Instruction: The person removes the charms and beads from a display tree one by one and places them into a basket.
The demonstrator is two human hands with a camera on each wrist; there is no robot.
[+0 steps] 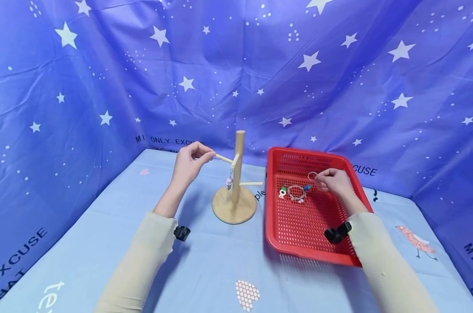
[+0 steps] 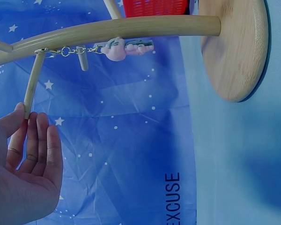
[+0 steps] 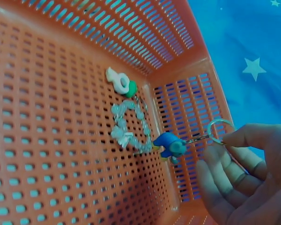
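Observation:
My left hand (image 1: 190, 161) pinches the free end of a thin peg (image 2: 33, 79) on a wooden stand (image 1: 240, 143) with an upright post and round base. From that peg, close to the post, hangs a keychain with a pink figure (image 2: 116, 50). Over at the right, my right hand (image 1: 335, 183) holds the metal ring of another keychain between thumb and fingertips. Its blue figure (image 3: 170, 144) dangles inside the red basket (image 1: 271, 208). Below the hand a pale beaded bracelet (image 3: 119, 135) lies on the basket floor, beside a white and green figure (image 3: 122, 84).
Another peg (image 1: 252, 183) sticks out low on the stand's right side, toward the basket. A pale blue cloth (image 1: 209, 265) covers the table. Behind it hangs a blue curtain (image 1: 221, 56) with white stars.

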